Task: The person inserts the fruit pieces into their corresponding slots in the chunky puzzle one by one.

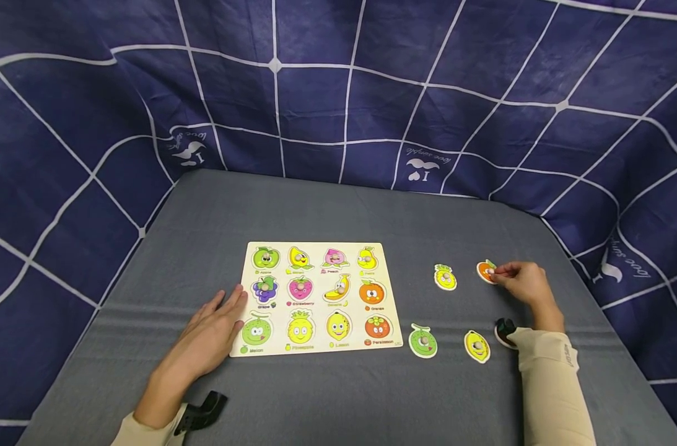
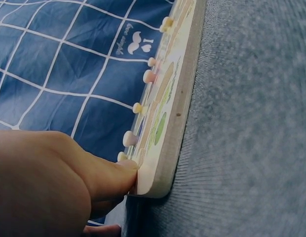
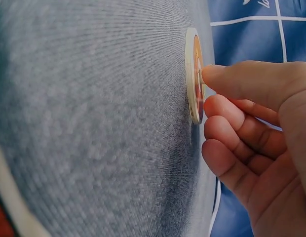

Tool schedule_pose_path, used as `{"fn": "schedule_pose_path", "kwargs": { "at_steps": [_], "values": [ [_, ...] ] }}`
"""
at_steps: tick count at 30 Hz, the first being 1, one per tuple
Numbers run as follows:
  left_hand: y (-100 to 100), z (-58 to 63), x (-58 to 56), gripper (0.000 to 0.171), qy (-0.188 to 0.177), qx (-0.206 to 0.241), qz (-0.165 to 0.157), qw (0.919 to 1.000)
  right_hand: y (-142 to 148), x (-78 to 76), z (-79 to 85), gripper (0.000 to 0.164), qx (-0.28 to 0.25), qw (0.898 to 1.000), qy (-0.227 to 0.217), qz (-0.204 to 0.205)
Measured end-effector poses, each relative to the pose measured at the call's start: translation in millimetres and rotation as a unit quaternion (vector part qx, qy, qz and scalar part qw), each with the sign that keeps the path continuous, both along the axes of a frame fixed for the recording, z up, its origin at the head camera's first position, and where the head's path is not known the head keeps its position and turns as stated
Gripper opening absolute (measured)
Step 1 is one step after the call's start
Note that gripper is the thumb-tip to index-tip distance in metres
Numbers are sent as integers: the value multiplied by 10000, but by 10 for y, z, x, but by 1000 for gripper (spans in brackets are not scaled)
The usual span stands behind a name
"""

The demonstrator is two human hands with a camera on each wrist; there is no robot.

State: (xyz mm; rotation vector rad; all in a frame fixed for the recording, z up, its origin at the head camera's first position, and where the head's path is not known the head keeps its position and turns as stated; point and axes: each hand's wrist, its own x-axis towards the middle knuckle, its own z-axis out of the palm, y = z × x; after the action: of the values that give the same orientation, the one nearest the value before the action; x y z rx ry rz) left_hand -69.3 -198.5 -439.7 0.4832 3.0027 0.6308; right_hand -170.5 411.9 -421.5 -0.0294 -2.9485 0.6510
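Observation:
My right hand (image 1: pixel 524 285) pinches the small knob of an orange fruit puzzle piece (image 1: pixel 485 271) by thumb and fingertips. In the right wrist view this piece (image 3: pixel 196 81) shows edge-on, close over the cloth. My left hand (image 1: pixel 212 331) rests at the left edge of a fruit puzzle board (image 1: pixel 320 319), its fingers extended and the thumb (image 2: pixel 116 170) on the board near its corner. Upper-row pieces such as the grape (image 1: pixel 265 289) and strawberry (image 1: pixel 300 288) have knobs; the bottom-row pictures show none.
Right of the board lie a pineapple piece (image 1: pixel 445 277), a melon piece (image 1: pixel 423 341) and a lemon piece (image 1: pixel 477 347). A red-edged piece is mostly hidden under the right wrist's black camera (image 1: pixel 505 328). Grey cloth (image 1: pixel 327 396) covers the table; a blue checked curtain (image 1: pixel 310 93) surrounds it.

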Motion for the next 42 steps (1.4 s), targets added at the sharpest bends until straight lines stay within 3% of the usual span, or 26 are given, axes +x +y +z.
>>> {"fn": "schedule_pose_path", "kwargs": {
  "at_steps": [22, 42],
  "values": [
    [1, -10, 2, 52, 56, -13, 3, 10000, -20, -52, -65, 17, -52, 10000, -23, -44],
    [4, 13, 13, 51, 75, -6, 3, 10000, -176, -19, 52, 19, -102, 9997, 97, 191]
  ]
}}
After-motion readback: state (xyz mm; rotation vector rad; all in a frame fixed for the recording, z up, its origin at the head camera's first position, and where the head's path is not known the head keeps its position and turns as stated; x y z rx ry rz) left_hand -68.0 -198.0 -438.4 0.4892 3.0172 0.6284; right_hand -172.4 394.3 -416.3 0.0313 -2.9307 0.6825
